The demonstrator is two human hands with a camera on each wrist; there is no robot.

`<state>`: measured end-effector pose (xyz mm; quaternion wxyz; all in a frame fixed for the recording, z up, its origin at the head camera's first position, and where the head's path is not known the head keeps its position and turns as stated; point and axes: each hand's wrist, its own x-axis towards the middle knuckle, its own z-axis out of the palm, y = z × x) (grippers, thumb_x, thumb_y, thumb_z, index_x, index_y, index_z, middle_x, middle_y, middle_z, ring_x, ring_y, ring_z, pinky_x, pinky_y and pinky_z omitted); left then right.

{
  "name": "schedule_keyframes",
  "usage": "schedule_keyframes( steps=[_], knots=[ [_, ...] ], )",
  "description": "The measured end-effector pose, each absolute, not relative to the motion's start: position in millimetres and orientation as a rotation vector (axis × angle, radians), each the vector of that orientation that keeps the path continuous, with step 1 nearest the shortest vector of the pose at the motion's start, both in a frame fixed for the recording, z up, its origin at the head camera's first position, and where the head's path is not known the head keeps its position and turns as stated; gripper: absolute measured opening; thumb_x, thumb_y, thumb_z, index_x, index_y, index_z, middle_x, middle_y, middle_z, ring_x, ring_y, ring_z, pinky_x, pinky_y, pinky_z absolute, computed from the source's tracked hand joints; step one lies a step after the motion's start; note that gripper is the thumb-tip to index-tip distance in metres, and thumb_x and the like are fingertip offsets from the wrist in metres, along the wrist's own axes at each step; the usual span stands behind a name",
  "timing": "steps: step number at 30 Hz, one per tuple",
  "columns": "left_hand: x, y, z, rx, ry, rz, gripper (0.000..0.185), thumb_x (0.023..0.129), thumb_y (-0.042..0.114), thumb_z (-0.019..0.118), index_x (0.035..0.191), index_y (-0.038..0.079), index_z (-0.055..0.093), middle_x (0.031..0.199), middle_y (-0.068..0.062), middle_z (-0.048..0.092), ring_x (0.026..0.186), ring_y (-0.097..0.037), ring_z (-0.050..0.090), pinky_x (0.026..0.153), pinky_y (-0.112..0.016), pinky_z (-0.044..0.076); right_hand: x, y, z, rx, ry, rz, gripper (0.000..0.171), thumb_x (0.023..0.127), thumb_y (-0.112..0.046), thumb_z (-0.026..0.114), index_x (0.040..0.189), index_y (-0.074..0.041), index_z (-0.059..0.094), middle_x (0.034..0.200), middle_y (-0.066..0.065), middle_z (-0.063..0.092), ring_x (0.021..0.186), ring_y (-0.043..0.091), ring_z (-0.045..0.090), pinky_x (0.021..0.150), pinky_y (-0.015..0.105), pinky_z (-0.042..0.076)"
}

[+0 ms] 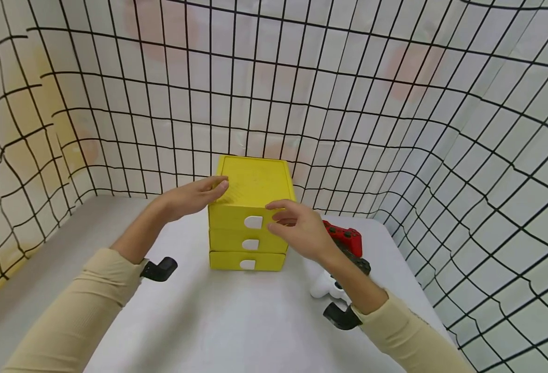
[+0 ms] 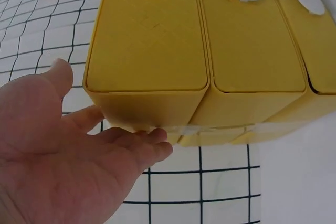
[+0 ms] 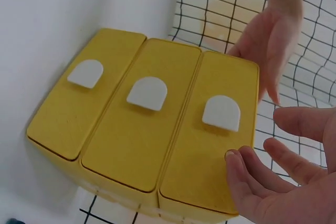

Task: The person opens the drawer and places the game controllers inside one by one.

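A yellow three-drawer box (image 1: 255,181) stands upright on the white table, its drawers pushed in and stacked. Each drawer front carries a white rounded tab, the top one (image 1: 253,222) included. My left hand (image 1: 192,197) lies along the box's upper left side, fingers extended; the left wrist view shows its fingertips right at that side wall. At the upper right front corner, my right hand (image 1: 301,228) has its fingers loosely bent and spread, nothing between them. In the right wrist view its fingertips (image 3: 233,156) overlap the top drawer's front.
Right of the box, partly behind my right forearm, lie a red game controller (image 1: 346,238), a black controller (image 1: 360,263) and a white controller (image 1: 322,286). Black wire mesh (image 1: 264,88) walls the table at the back and both sides.
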<state>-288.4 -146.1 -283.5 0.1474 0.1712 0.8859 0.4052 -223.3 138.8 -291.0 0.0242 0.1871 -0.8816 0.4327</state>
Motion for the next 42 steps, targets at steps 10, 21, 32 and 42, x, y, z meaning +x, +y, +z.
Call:
schedule_keyframes(
  steps=[10,21,32,42],
  knots=[
    [-289,-155,-287,0.394,2.295,1.530,0.056,0.110,0.027,0.047,0.162,0.021,0.026,0.171,-0.013,0.012,0.158,-0.032,0.010,0.124,-0.054,0.025,-233,130,-299,0.552,-2.696,1.441,0.026,0.094,-0.017,0.071,0.119,-0.016,0.073,0.117,0.004,0.074,0.108,0.020,0.072,0.093,0.040,0.060],
    [-295,-159,-296,0.387,2.318,1.602,0.061,0.103,0.031,0.062,0.158,0.023,0.038,0.166,-0.013,0.028,0.151,-0.032,0.034,0.115,-0.049,0.043,-240,122,-304,0.476,-2.720,1.483,0.021,0.093,-0.016,0.074,0.114,-0.015,0.078,0.113,0.002,0.077,0.106,0.019,0.073,0.093,0.038,0.060],
    [-300,-161,-304,0.383,2.298,1.664,0.060,0.100,0.030,0.067,0.155,0.022,0.044,0.155,-0.011,0.046,0.131,-0.027,0.057,0.111,-0.045,0.048,-248,122,-311,0.491,-2.685,1.461,0.013,0.091,-0.013,0.076,0.103,-0.012,0.081,0.104,0.004,0.078,0.094,0.018,0.075,0.088,0.035,0.062],
    [-299,-163,-304,0.336,2.291,1.695,0.061,0.098,0.031,0.069,0.154,0.024,0.046,0.157,-0.010,0.045,0.135,-0.028,0.054,0.111,-0.045,0.048,-253,121,-312,0.520,-2.652,1.472,0.007,0.091,-0.011,0.076,0.095,-0.008,0.081,0.090,0.006,0.077,0.076,0.023,0.070,0.073,0.029,0.062]
  ],
)
